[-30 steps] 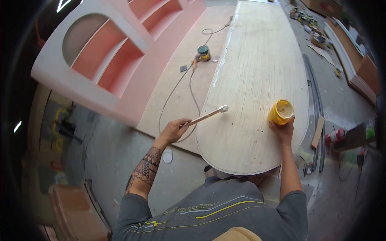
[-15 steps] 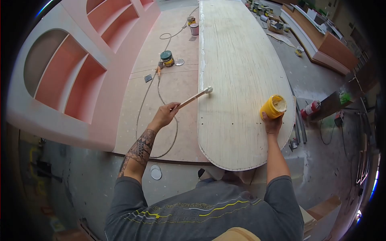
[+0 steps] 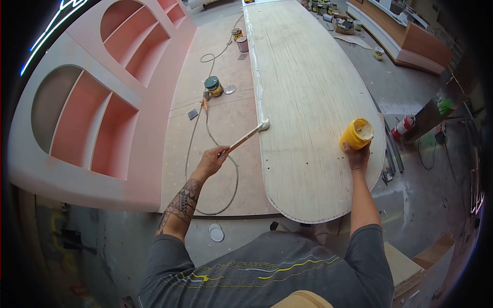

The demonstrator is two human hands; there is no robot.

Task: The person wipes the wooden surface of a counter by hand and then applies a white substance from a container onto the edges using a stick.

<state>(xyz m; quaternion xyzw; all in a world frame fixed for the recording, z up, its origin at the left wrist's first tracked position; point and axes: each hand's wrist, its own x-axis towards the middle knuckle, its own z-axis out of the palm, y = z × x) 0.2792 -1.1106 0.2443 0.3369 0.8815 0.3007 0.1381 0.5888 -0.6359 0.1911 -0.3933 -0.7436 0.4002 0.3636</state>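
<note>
In my left hand [image 3: 211, 160] is a slim wooden stick [image 3: 243, 139], gripped near its lower end. A lump of whitish paste [image 3: 264, 124] coats its far tip, right at the left edge of a long pale wooden panel [image 3: 313, 179]. White paste also runs in a strip [image 3: 257, 77] along that edge, farther up. My right hand [image 3: 358, 157] is wrapped round a yellow jar [image 3: 354, 134], held tilted over the panel's right side. Cream-coloured paste [image 3: 363, 130] shows in its open mouth.
A pink and white shelf unit [image 3: 146, 177] lies to the left. On the brown board [image 3: 246, 190] are a cable [image 3: 238, 179], a green-lidded can [image 3: 213, 86] and a pinkish can [image 3: 242, 45]. A red canister [image 3: 403, 126] stands right of the panel.
The stick's tip has moved from over the panel to its left edge. My right hand and the jar remain over the panel's right side. The whole view has shifted slightly.
</note>
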